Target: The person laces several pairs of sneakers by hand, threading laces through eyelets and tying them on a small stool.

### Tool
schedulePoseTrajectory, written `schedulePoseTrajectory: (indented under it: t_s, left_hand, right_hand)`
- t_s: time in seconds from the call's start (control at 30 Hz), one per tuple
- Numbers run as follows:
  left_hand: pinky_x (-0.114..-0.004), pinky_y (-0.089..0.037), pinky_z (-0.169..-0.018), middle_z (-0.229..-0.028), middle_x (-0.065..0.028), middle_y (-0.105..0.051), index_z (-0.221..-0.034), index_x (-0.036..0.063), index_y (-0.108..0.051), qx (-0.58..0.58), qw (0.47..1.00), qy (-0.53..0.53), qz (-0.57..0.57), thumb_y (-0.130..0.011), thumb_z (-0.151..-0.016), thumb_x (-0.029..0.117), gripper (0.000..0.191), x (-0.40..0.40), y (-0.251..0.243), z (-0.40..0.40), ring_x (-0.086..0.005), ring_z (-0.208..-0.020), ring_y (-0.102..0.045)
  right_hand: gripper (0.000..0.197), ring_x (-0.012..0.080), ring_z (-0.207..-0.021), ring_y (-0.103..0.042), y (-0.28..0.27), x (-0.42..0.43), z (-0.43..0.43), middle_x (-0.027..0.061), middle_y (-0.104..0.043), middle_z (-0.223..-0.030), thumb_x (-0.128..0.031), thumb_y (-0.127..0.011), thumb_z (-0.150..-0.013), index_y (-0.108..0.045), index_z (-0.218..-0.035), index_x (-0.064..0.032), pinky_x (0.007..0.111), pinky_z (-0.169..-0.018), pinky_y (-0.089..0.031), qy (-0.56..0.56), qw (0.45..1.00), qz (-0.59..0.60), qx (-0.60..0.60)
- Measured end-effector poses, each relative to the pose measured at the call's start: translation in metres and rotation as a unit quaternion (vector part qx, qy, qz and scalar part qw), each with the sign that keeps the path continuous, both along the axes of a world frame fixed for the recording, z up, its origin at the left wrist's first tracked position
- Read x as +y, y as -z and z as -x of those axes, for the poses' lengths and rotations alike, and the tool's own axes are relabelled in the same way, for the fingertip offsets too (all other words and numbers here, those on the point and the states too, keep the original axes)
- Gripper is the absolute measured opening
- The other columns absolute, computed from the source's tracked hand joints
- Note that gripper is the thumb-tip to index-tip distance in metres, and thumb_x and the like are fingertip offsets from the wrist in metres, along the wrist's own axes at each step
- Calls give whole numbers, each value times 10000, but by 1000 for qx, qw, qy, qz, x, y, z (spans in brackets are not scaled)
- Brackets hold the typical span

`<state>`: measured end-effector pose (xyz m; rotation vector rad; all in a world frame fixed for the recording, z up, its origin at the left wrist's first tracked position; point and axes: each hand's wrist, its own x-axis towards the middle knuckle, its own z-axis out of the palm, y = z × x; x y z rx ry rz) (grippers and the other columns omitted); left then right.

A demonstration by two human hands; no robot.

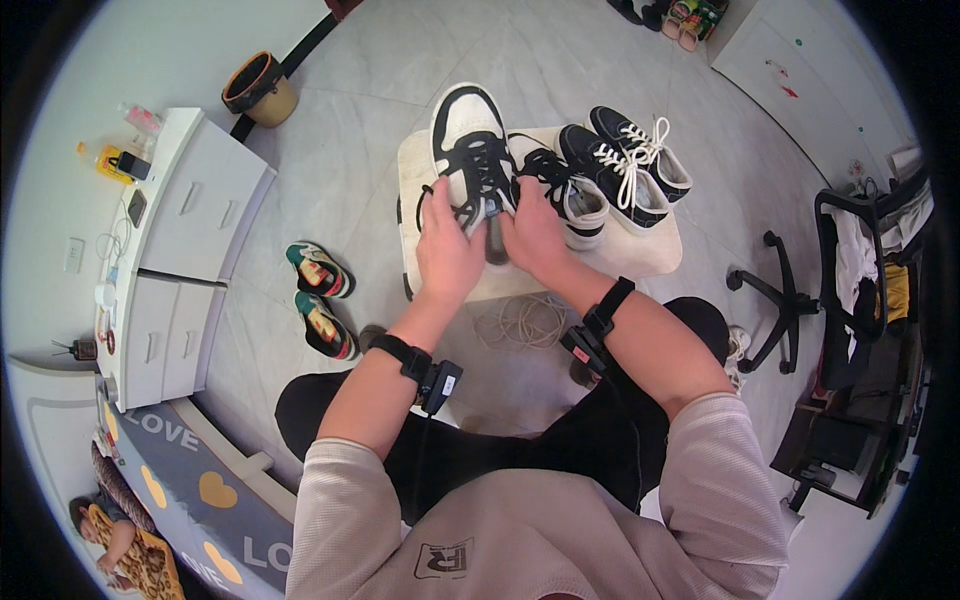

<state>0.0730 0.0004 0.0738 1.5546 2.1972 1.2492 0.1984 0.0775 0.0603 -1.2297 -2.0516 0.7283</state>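
Both my hands are on a white-and-black sneaker with black laces, its toe pointing away from me. My left hand grips its left side near the heel, beside a loose lace loop. My right hand holds the right side of the heel. The matching sneaker stands just right of it on a small pale table. Farther right on that table is a pair of black canvas shoes with white laces tied in bows.
A coil of cord lies below the table's near edge. Colourful sneakers stand on the floor at left, near a white cabinet and a waste bin. A swivel chair is at right. A person lies at lower left.
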Motion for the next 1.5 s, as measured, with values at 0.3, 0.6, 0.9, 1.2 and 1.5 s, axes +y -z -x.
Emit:
schedulePoseTrajectory:
  t_s: [0.3, 0.6, 0.9, 1.2, 1.5]
  left_hand:
    - [-517, -514, -914, -1353, -276, -501, -1398, -21, -380, -30, 975, 79, 207, -674, -892, 207, 628, -15, 66, 7, -487, -1099, -605]
    - [-349, -516, -952, -1204, -205, -676, -1276, -41, -598, -215, 963, 51, 154, -664, -918, 138, 407, 9, 62, 17, -276, -1079, -658]
    - [-292, -553, -827, -1072, -125, -706, -1241, -40, -586, -334, 935, 72, 100, -480, -1026, 6, 244, 14, 59, 27, -156, -896, -667]
    - [-271, -555, -715, -1015, -112, -699, -1196, -55, -583, -365, 929, 36, 47, -472, -1050, 41, 207, 13, 31, 23, -130, -736, -646]
    - [-262, -543, -732, -1086, -117, -708, -1218, -33, -581, -352, 933, 68, -38, -476, -1042, 31, 215, 18, 1, 13, -108, -751, -642]
  right_hand:
    - [444, 488, -1037, -606, 51, -12, -12, 330, -595, -1151, -168, -658, -880, -439, -1170, 86, 547, -850, -500, -55, 971, 193, -132]
    - [433, 352, -815, -701, 84, 6, -10, 221, -705, -973, -205, -702, -792, -612, -1102, 83, 422, -759, -552, 43, 946, 313, 75]
    - [212, 145, -687, -583, 67, 14, -3, 71, -678, -808, -155, -716, -851, -706, -889, 54, 327, -611, -437, 72, 856, 429, 280]
    - [101, 118, -729, -604, 36, 10, 17, 54, -676, -839, -112, -651, -954, -676, -952, -14, 250, -659, -471, 48, 869, 373, 321]
    - [168, 146, -737, -632, -22, 22, 12, 65, -671, -853, -137, -593, -1010, -662, -1033, 15, 272, -697, -525, -49, 838, 356, 410]
